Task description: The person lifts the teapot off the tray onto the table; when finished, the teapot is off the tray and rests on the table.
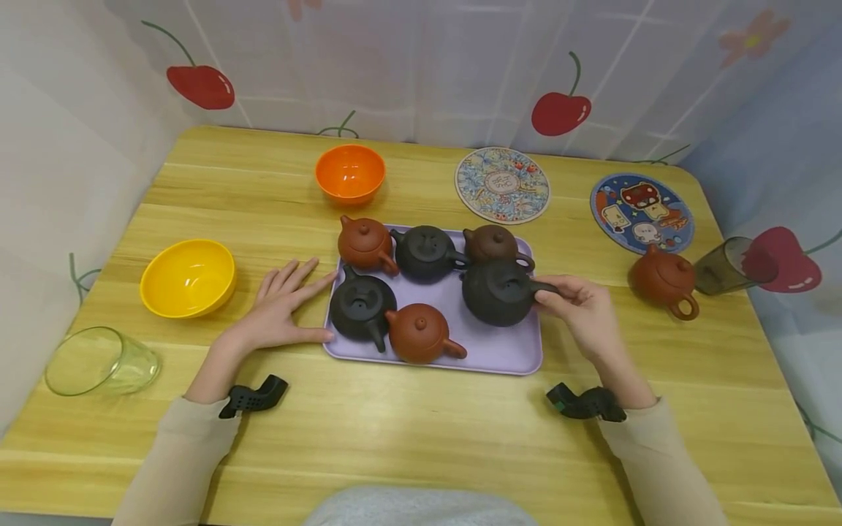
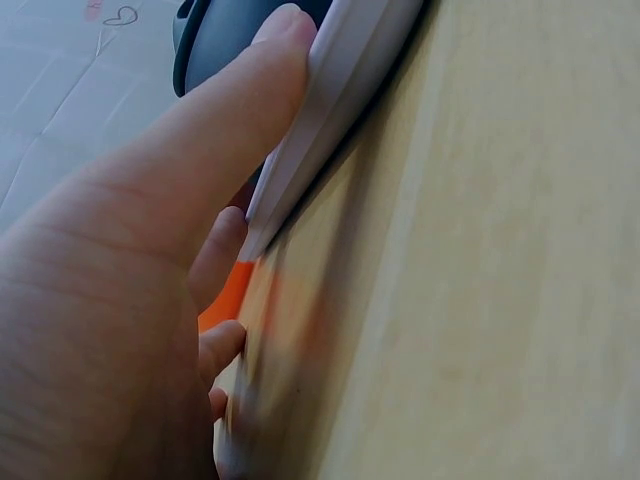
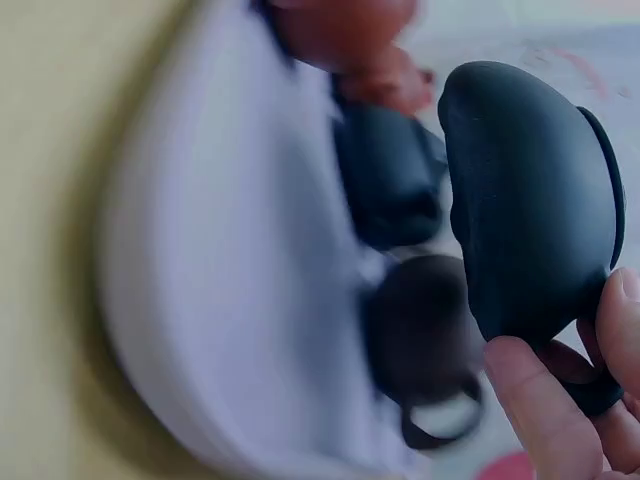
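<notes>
Two vessels at the table's [image 1: 421, 427] left end: a clear glass [image 1: 137, 365], a yellow bowl [image 1: 188, 281] behind it. Next, the left hand [image 1: 279, 310], fingers straight and spread, thumb tip against the wall of a lilac tray [image 1: 503, 352]. Useful there, I judge: light pressure steadies the tray without shoving it.

On the tray's left part, a red-brown pot [image 1: 363, 245] behind, a black pot [image 1: 360, 308] in front. Orange bowl [image 1: 350, 174] beyond. Then a front red-brown pot [image 1: 418, 336] and a back black pot [image 1: 424, 254], with a dark brown pot [image 1: 490, 243] at back right.

Over the tray's right part, the held black pot [image 1: 496, 299], lifted clear, lid side up. Right hand [image 1: 580, 307] pinches its handle, thumb and fingers close together. Spout end overlaps the dark brown pot from above; cannot tell whether they touch. Body weight hangs off one side, so a firm pinch and a level wrist seem best; the lid may be loose. More height, or a small shift toward the person, should spare knocks.

Farther right: patterned mat [image 1: 503, 185], blue mat [image 1: 642, 213], lone red-brown pot [image 1: 663, 280], smoky glass [image 1: 723, 267] just beside it.
</notes>
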